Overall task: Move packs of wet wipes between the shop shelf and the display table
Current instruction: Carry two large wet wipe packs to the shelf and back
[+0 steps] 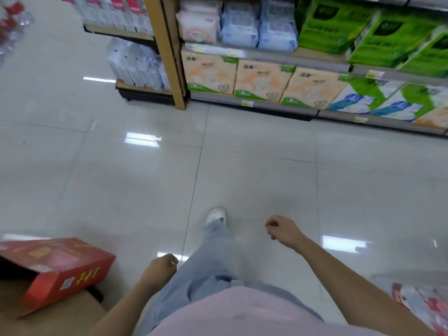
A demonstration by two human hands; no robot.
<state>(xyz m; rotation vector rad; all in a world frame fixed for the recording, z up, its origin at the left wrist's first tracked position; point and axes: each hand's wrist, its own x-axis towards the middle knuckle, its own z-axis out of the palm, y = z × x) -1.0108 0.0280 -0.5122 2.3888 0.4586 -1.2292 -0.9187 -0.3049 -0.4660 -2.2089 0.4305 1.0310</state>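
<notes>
Two loosely curled, empty hands: left hand (160,269), right hand (282,230); wipe packs (258,29) face the aisle (242,154).

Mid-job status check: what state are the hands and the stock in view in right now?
Left hand, loosely curled, holding nothing.
Right hand, loosely curled, holding nothing.
Blue packs, stacked on the upper shelf, no hand on them.
Pink packs, stacked left of the blue packs, same shelf.
Orange packs, upright in a row on the bottom shelf.
Red box, lying at a slant, lower left.
</notes>
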